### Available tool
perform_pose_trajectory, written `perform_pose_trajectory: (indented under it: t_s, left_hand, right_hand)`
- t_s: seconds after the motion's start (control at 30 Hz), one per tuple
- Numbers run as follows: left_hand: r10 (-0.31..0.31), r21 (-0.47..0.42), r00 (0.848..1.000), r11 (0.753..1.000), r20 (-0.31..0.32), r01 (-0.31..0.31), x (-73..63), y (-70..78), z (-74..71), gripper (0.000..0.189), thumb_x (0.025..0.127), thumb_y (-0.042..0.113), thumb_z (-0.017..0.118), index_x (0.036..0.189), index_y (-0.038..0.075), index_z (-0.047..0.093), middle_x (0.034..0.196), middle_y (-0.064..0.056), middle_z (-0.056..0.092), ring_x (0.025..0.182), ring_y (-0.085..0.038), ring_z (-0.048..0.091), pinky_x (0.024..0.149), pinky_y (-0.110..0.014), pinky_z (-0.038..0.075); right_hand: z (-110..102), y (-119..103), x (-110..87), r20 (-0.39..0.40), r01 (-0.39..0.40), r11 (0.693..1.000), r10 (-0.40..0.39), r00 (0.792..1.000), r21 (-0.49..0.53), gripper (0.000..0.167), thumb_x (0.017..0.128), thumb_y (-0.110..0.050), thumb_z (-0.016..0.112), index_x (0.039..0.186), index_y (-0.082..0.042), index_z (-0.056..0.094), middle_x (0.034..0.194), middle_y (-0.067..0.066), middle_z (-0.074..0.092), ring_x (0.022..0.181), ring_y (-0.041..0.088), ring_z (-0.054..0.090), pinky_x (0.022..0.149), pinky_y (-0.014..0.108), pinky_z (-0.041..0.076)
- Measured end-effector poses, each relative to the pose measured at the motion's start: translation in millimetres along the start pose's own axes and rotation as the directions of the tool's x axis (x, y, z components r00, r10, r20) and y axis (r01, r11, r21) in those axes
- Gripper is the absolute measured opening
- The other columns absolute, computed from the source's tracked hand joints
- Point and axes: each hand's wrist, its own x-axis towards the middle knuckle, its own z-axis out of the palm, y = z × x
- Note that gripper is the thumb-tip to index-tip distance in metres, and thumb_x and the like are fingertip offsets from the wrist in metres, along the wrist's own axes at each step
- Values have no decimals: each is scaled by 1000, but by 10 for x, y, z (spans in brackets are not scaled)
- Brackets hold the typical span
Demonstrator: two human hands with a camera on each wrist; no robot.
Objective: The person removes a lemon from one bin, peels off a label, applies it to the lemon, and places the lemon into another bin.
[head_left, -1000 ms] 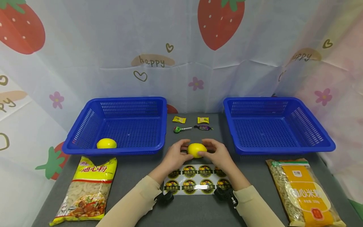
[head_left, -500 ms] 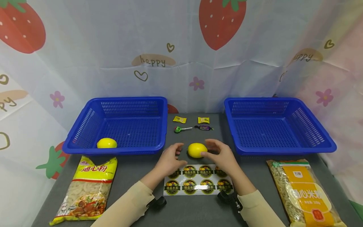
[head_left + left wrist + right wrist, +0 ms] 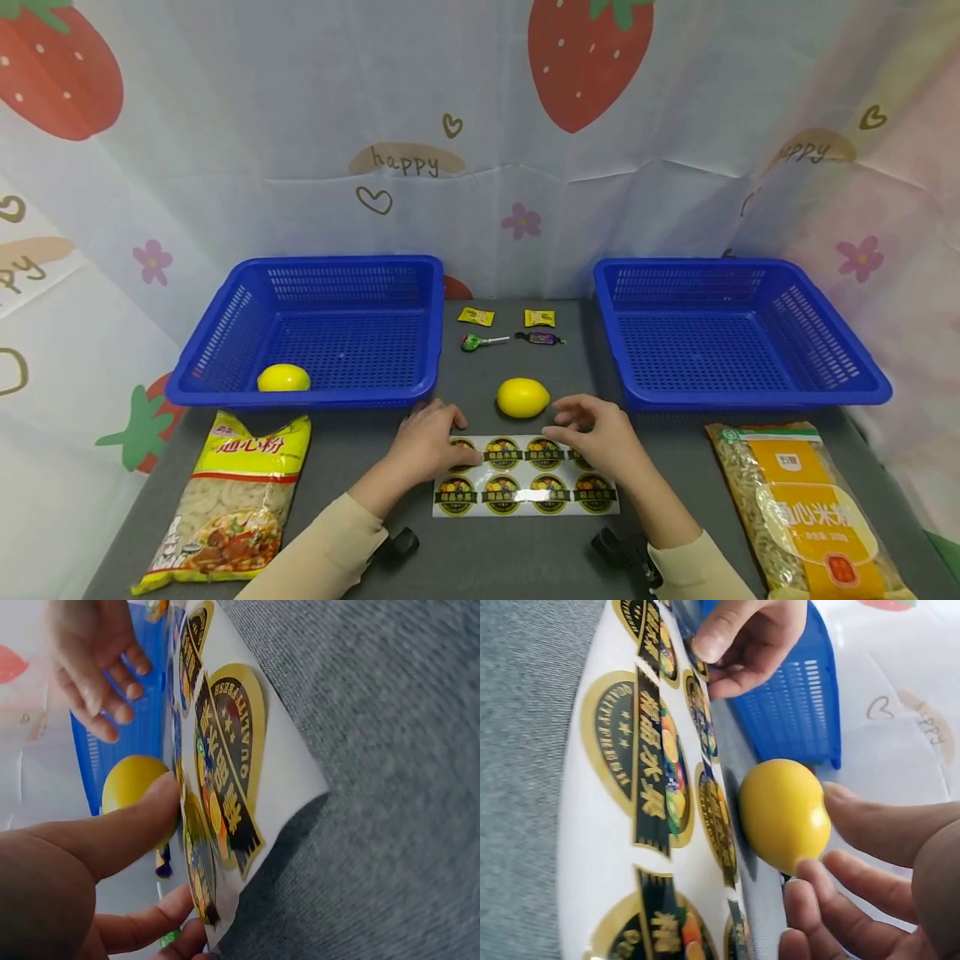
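Observation:
My left hand (image 3: pixel 426 446) is at the upper left corner of a white sheet of round black-and-gold stickers (image 3: pixel 525 504). The thumb (image 3: pixel 714 637) lies over a sticker, and curled fingers (image 3: pixel 142 926) meet the sheet's edge. A yellow lemon (image 3: pixel 522 398) sits on the table just beyond the sheet. To its right is my right hand (image 3: pixel 596 433), fingers loosely bent, holding nothing. In the right wrist view its fingertips are close to the lemon (image 3: pixel 784 814). A second lemon (image 3: pixel 283 378) lies in the left blue basket (image 3: pixel 300 400).
Another blue basket (image 3: pixel 750 397) stands at the right. Between the baskets lie two yellow-wrapped candies (image 3: pixel 476 316), a green lollipop (image 3: pixel 472 342) and a purple-wrapped candy (image 3: pixel 540 338). A macaroni bag (image 3: pixel 232 500) lies left, an orange-labelled pasta bag (image 3: pixel 806 508) right.
Both hands have come off the lemon, the left one first. My left hand has moved down and left to the sticker sheet's corner; my right has drawn back slightly. The lemon stays put.

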Motion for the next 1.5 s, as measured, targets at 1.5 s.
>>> perform_pose_trajectory:
  t_s: [1.5]
  left_hand:
    - [254, -82, 952, 959, -169, -271, -303, 170, -159, 17, 79, 16, 87, 92, 15, 75, 88, 3, 64, 81, -15, 53, 73, -32, 45]
  right_hand:
    - [281, -210, 1, 247, 227, 973, -229, 942, 39, 12, 94, -27, 73, 102, -19, 76, 92, -7, 73, 81, 8, 67, 73, 27, 57]
